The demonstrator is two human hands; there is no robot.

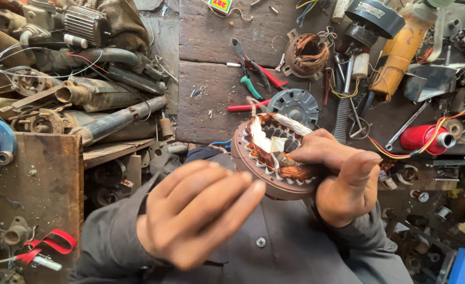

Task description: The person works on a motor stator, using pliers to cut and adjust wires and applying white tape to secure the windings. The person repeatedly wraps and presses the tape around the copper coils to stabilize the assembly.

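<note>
Stator (274,158) with copper windings gripped in right hand (343,179); left hand (201,215) loosely curled, holding nothing visible. Could slip and tear fragile winding wire if grip loosens.

A small sticker (221,5) is lying at the top edge of the view on the dark wooden bench top, cut off by the frame; it is showing a yellow field inside a green border, with red marks on it. To the right, a pale rectangular label (370,10) is sitting on the flat top of a round black motor part (374,18) near the upper edge. No packages, signs or screens are showing
</note>
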